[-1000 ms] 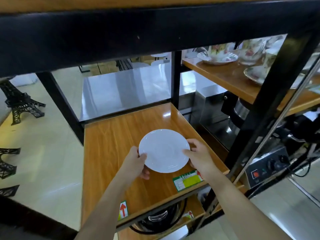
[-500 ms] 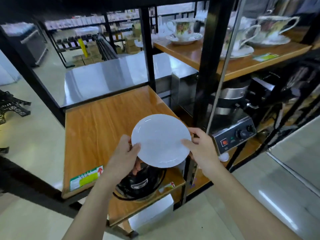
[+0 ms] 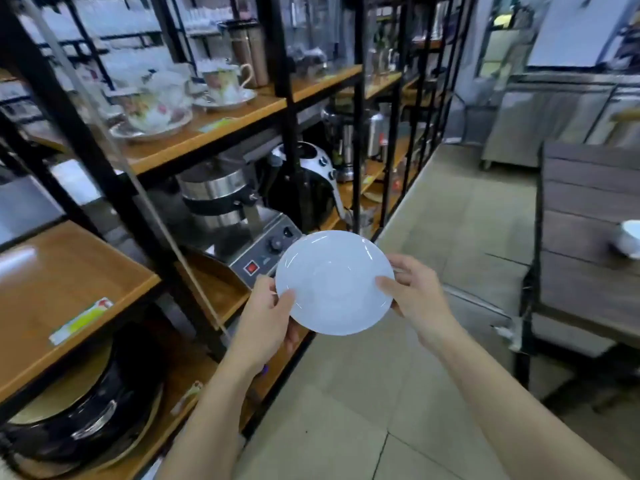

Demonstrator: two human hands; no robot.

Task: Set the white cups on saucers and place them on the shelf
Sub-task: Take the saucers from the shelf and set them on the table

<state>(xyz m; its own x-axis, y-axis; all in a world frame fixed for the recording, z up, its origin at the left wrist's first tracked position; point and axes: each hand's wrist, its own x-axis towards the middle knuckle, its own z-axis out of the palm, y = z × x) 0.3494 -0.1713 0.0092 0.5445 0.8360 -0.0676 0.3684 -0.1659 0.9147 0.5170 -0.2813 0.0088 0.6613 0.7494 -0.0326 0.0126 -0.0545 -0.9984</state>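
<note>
Both hands, left hand (image 3: pixel 268 315) and right hand (image 3: pixel 417 299), pinch opposite rims of the white saucer (image 3: pixel 334 282), level in mid-air, probably bound for the white cup (image 3: pixel 628 239) on the table (image 3: pixel 585 244).

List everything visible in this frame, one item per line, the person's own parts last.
white saucer: 1, white, held in mid-air over the aisle floor
white cup: 1, white, on the dark wooden table at the right edge, partly cut off
floral cups on saucers: at least 2, patterned, upper wooden shelf
steel appliance with knobs: 1, silver, lower shelf
black pot: 1, black, bottom shelf at left
left hand: 1, grip on the saucer's left rim
right hand: 1, grip on the saucer's right rim
</note>
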